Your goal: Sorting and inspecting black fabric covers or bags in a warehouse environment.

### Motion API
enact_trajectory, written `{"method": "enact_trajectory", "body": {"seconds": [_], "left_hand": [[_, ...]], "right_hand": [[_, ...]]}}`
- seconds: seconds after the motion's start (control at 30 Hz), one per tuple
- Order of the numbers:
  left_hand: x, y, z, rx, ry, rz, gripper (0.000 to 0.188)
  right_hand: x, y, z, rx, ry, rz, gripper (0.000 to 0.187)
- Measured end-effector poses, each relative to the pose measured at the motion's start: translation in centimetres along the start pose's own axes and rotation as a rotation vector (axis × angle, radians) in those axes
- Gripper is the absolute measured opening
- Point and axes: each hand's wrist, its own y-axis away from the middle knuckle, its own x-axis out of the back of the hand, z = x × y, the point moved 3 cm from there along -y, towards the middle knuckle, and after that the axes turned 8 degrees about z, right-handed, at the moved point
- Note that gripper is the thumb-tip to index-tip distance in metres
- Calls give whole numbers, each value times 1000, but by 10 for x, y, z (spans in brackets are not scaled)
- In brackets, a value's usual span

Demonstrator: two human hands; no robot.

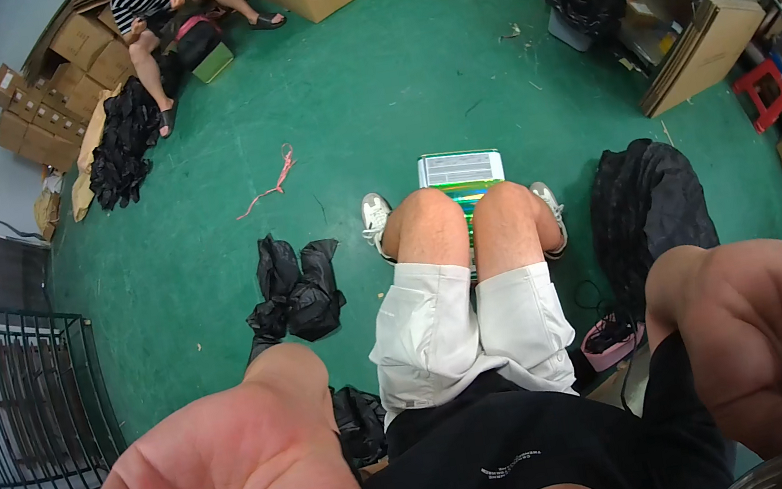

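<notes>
Both of my hands are raised very close to the view, palms showing, well above the floor. My left hand (234,480) fills the lower left with its fingers curled in near the picture's edge. On the lower right, my right hand (769,340) also has its fingers folded inward. Whatever the fingers of either hand hold, if anything, is hidden. Beyond my knees stands a green and silver box or tin (461,168) with a pale printed panel, partly covered by my legs.
Black plastic bundles (302,288) lie left of my feet. A large black bag (653,205) and a pink basket (612,341) stand at right. Pink string (280,175) lies ahead. Another person (166,25) sits far left near cartons (83,43). A metal rack (27,410) stands left.
</notes>
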Motion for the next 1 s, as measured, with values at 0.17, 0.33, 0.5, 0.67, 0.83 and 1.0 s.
{"method": "enact_trajectory", "body": {"seconds": [0.17, 0.33, 0.5, 0.67, 0.83, 1.0], "left_hand": [[14, 51, -15, 29, -338, 174, 40], [104, 237, -74, 808, -662, -470, 24], [280, 460, 68, 1596, -1067, -832, 42], [408, 533, 279, 2556, -1436, -970, 68], [437, 538, 367, 3040, -1113, -744, 85], [427, 527, 369, 2773, -1525, -366, 93]], "right_hand": [[-33, 24, 23, -143, -5, -35, 29], [-30, 190, 135, -473, 344, -973, 34], [30, 309, 166, -810, 870, -1846, 47], [31, 312, 175, -754, 859, -1884, 53], [30, 315, 189, -836, 745, -2078, 60], [28, 321, 195, -807, 742, -2143, 55]]}}
